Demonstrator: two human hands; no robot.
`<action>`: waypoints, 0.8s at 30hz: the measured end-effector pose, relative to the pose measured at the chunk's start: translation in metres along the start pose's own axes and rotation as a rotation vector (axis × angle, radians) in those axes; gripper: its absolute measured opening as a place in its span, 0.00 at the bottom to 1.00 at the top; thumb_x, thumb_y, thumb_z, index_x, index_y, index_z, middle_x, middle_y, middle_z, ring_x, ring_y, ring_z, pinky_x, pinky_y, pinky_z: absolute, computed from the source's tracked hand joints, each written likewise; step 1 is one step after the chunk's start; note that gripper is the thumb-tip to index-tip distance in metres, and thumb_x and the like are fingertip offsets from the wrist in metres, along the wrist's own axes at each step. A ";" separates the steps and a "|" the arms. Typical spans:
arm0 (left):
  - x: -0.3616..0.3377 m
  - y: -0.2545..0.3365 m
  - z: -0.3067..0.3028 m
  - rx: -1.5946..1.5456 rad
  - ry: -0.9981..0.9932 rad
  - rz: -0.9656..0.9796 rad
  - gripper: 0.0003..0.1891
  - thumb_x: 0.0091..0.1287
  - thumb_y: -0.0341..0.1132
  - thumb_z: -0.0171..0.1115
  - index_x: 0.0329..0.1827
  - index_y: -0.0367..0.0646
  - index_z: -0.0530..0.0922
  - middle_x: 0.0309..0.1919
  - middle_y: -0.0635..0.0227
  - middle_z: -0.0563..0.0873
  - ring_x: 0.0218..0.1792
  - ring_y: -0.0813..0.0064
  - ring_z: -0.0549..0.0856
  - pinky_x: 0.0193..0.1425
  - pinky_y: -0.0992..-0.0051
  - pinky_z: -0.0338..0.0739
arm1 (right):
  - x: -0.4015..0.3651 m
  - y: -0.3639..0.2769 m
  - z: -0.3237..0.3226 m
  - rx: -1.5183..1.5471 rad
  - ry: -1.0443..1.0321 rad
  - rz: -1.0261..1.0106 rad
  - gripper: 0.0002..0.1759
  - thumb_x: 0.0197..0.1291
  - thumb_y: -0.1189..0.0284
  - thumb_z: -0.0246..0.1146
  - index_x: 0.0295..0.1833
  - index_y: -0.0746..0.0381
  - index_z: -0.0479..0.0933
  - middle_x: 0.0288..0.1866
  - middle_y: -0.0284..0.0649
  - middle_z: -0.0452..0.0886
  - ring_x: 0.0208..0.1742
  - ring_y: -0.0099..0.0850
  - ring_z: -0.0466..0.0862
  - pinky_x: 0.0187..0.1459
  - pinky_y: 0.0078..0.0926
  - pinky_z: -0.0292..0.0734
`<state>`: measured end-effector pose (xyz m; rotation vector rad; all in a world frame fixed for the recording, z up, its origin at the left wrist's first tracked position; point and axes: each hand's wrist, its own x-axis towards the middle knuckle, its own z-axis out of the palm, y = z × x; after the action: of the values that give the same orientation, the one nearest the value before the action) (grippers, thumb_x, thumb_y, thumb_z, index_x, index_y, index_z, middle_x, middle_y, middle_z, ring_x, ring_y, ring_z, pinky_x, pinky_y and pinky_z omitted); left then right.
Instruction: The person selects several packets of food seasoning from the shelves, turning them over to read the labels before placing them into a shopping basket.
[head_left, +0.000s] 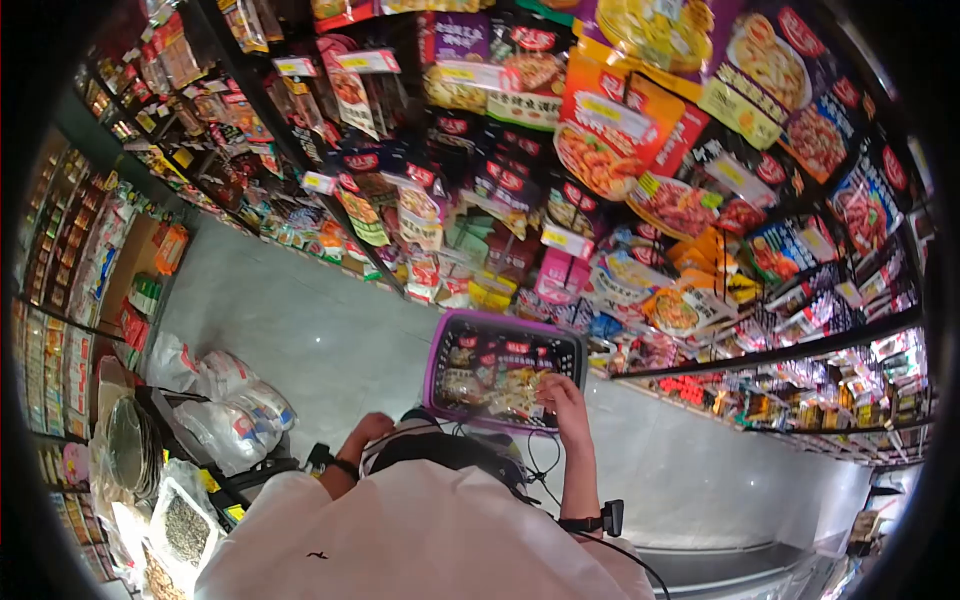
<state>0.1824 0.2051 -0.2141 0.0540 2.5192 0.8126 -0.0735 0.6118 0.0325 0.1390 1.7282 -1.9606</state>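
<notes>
A purple-rimmed shopping basket (433, 362) with dark slatted sides is in front of my body, low near the floor. Inside it lie several food packets, dark ones (500, 355) at the back and a pale, yellowish food packet (515, 395) nearer me. My right hand (566, 402) reaches over the basket's right side, its fingers bent together at the edge of the pale packet. My left hand (377, 427) hangs beside my waist, left of the basket and apart from it. Its fingers are too small and turned away to make out.
Ahead and right, tall shelving holds hanging seasoning packets (610, 130) with price tags. A dark shelf rail (780, 350) slants along the right. White plastic bags (235, 415) sit at left, near a tray of dark dried goods (185, 525). Grey floor (320, 320) runs between the shelves.
</notes>
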 end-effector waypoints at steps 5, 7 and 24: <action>-0.060 -0.017 0.000 -0.234 -0.024 -0.532 0.16 0.53 0.43 0.56 0.35 0.42 0.84 0.37 0.52 0.85 0.41 0.60 0.84 0.45 0.66 0.77 | 0.063 -0.026 0.061 -0.015 -0.100 0.038 0.14 0.65 0.67 0.56 0.50 0.63 0.75 0.43 0.37 0.80 0.43 0.26 0.80 0.46 0.23 0.75; -0.057 -0.028 0.000 -0.236 -0.013 -0.525 0.16 0.54 0.42 0.56 0.35 0.41 0.84 0.35 0.54 0.86 0.39 0.61 0.85 0.45 0.67 0.77 | 0.093 -0.052 0.088 -0.052 -0.126 -0.068 0.13 0.64 0.69 0.56 0.50 0.63 0.75 0.43 0.37 0.79 0.43 0.26 0.79 0.47 0.23 0.74; 0.027 -0.055 -0.086 -0.959 0.172 -0.594 0.13 0.59 0.39 0.54 0.35 0.37 0.81 0.26 0.62 0.85 0.27 0.72 0.85 0.28 0.73 0.78 | 0.287 -0.197 0.177 -0.937 0.141 -0.550 0.23 0.52 0.76 0.62 0.57 0.61 0.72 0.48 0.50 0.79 0.46 0.39 0.81 0.49 0.32 0.74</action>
<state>0.1248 0.1181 -0.1966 -1.0435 1.8409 1.6623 -0.3619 0.3647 0.1246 -0.5920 2.7982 -1.2399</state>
